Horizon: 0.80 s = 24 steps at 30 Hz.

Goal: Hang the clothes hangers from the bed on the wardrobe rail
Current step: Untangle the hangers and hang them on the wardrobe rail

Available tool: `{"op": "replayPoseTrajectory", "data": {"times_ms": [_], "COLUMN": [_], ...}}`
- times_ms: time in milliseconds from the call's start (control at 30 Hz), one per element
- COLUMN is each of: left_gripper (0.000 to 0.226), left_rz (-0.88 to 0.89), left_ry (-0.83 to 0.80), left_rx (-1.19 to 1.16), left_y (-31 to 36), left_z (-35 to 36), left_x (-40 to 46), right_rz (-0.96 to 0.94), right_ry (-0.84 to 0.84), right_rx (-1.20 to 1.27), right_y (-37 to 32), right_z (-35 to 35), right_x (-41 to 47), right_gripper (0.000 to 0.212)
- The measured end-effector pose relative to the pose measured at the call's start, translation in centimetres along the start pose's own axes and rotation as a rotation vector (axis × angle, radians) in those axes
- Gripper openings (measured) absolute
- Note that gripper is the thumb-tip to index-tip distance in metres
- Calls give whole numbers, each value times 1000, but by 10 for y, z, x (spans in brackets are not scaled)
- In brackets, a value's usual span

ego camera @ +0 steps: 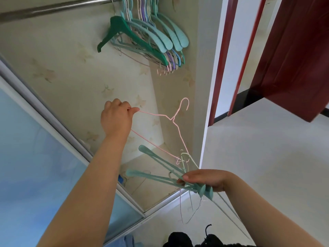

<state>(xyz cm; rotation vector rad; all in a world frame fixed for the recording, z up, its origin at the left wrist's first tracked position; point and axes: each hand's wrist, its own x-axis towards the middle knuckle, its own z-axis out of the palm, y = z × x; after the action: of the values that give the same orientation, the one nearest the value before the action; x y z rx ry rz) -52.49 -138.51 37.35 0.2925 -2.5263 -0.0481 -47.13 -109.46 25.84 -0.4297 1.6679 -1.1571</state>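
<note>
Wardrobe (80, 72) — hung hangers (151, 36) (rail-crowded)

A long bare stretch of the wardrobe rail (53, 8) lay open to the left, while packed hangers (147, 34) crowded its right end. A sliding door frame (58, 125) closed off the left side and the wardrobe's white side panel (209, 86) the right.
</note>
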Motion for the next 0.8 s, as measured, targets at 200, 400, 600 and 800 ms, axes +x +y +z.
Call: {"op": "replayPoseTrajectory", "data": {"times_ms": [200,400,600,800], "left_gripper": [41,48,44,32], "left_rz": [22,-113,-19,44], "left_ry": [227,-36,-437,-599], "left_rx": [4,156,230,247], "left_y": [-11,-37,-26,-14], "left_z": [-14,-2,14,18], "left_x": [10,7,-9,0], "right_rz": [83,-31,-74,0], "right_ry": [117,137,130,98], "right_rx": [-237,-172,-30,-163], "right_y": [14,20,23,35], "right_z": [11,12,12,15], "right_x": [4,4,8,18], "right_gripper": [62,43,33,43]}}
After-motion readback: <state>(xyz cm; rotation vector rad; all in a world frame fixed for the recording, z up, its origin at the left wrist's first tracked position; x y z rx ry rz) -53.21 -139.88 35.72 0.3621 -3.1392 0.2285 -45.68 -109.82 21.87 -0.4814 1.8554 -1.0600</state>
